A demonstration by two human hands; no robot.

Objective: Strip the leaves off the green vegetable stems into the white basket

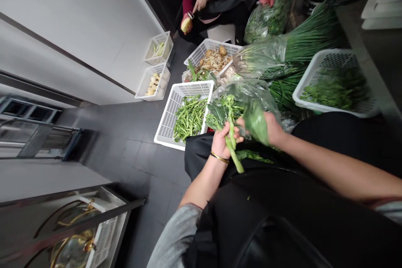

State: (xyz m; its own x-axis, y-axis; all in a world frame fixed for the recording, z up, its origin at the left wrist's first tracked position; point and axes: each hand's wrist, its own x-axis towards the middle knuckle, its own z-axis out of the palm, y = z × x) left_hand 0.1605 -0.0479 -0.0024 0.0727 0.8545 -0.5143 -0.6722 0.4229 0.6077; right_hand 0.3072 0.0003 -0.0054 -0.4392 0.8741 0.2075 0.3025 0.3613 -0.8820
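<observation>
My left hand [221, 144] is closed around a thick pale-green vegetable stalk [235, 157] with a budded top, held slanting above my lap. Close on its right is my right hand [274, 130], smeared by motion, with a broad green leaf [256, 122] in its grip. Loose leaf pieces [254, 156] lie on my dark apron below the hands. Just beyond them is an open clear plastic bag [260, 88] with leafy greens in it. A white slotted basket [168, 123] of cut green stems [190, 117] stands to the left of my hands.
Ahead, a co-worker's hands [201, 2] hold a peeler and a pale peeled vegetable, over a basket [196, 53] of peelings and potatoes. Bagged green onions [301, 44] and a basket of greens [337, 88] are at right. Small baskets [163, 79] line the left wall.
</observation>
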